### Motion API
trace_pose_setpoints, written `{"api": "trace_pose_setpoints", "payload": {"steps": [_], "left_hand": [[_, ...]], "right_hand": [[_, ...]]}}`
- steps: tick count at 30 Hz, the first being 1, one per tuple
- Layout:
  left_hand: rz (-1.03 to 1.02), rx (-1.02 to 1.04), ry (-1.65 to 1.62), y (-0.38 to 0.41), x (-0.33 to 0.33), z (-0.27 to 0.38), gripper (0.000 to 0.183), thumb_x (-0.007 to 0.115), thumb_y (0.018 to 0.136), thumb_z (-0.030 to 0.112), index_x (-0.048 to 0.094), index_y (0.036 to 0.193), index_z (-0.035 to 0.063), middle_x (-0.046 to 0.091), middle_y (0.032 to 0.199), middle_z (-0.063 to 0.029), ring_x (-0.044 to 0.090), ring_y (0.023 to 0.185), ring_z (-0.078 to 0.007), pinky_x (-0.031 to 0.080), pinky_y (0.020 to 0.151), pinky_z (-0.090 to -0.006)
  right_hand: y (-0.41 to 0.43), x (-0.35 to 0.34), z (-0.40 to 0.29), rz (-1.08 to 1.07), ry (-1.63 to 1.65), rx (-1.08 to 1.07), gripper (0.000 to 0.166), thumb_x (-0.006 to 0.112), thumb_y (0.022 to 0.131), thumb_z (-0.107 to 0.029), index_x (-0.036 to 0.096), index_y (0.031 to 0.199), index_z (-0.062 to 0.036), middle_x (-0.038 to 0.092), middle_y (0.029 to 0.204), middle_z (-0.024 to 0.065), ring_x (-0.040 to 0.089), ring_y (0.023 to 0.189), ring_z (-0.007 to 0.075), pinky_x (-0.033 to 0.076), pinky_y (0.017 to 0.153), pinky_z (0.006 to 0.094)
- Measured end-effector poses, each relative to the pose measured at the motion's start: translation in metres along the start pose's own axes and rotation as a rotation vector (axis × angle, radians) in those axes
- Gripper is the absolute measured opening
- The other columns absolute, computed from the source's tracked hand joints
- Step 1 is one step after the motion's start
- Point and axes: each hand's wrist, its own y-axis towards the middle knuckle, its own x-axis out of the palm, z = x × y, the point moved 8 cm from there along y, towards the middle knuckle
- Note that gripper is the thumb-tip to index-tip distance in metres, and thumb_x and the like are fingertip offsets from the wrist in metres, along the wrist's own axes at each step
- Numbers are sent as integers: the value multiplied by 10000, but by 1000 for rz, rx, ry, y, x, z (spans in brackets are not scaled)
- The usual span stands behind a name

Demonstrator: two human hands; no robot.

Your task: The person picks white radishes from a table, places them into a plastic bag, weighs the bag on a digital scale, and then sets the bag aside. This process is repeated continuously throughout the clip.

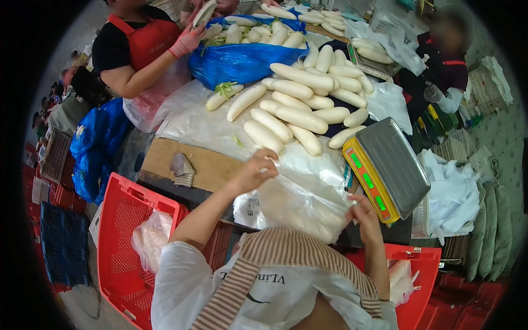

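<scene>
My left hand (262, 168) grips one side of the mouth of a clear plastic bag (303, 202), and my right hand (361, 212) pinches its other side. The bag hangs between my hands at the table's near edge; pale, long shapes show through it, probably white radishes. Just beyond my left hand lies a pile of peeled-looking white radishes (301, 118). A yellow electronic scale (392, 169) with a bare grey metal pan stands right of my right hand. Flat clear plastic bags (321, 165) lie under and behind the held bag.
Red crates (111, 239) stand at both sides below the table, holding bagged goods. A striped glove (183, 169) lies on cardboard (206, 161). Behind are a blue bag of radishes (247, 62), a co-worker in a red apron (144, 45) and another at right (443, 62). White bags (449, 194) fill a crate.
</scene>
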Motion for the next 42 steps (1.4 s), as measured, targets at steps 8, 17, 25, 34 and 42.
{"api": "trace_pose_setpoints", "payload": {"steps": [8,17,25,34,42], "left_hand": [[-206,190,169,17,84,57,250,643,713,181,556,872,8,541,927,-181,528,884,-311,407,754,-380],[341,208,343,-33,-34,132,140,568,692,32,549,826,64,537,630,-141,538,568,-306,427,508,-359],[1470,-43,455,-260,-217,229,252,588,823,207,594,908,-31,594,821,-70,543,736,-107,413,662,-207],[1538,-776,1281,-452,-285,147,332,522,831,288,625,785,-24,574,602,-149,520,547,-190,407,536,-327],[1206,-1567,876,-609,-206,-39,393,515,800,307,587,792,-80,587,705,-248,584,648,-357,428,574,-421]], "right_hand": [[-6,96,-109,-246,114,-331,576,533,780,-473,429,1084,4,534,790,54,495,737,130,372,692,259],[10,146,-191,-416,-4,-518,477,491,627,-48,462,1090,61,609,855,104,528,764,120,377,734,235],[125,124,-33,-75,27,-237,180,581,803,-214,575,883,-53,554,713,4,495,632,62,393,570,193],[104,175,104,4,-1057,-579,245,701,644,-218,523,716,-66,513,635,53,488,653,223,392,612,349],[119,127,129,-5,-182,-84,118,616,774,-79,542,697,-30,481,611,-43,397,562,26,324,498,177]]}}
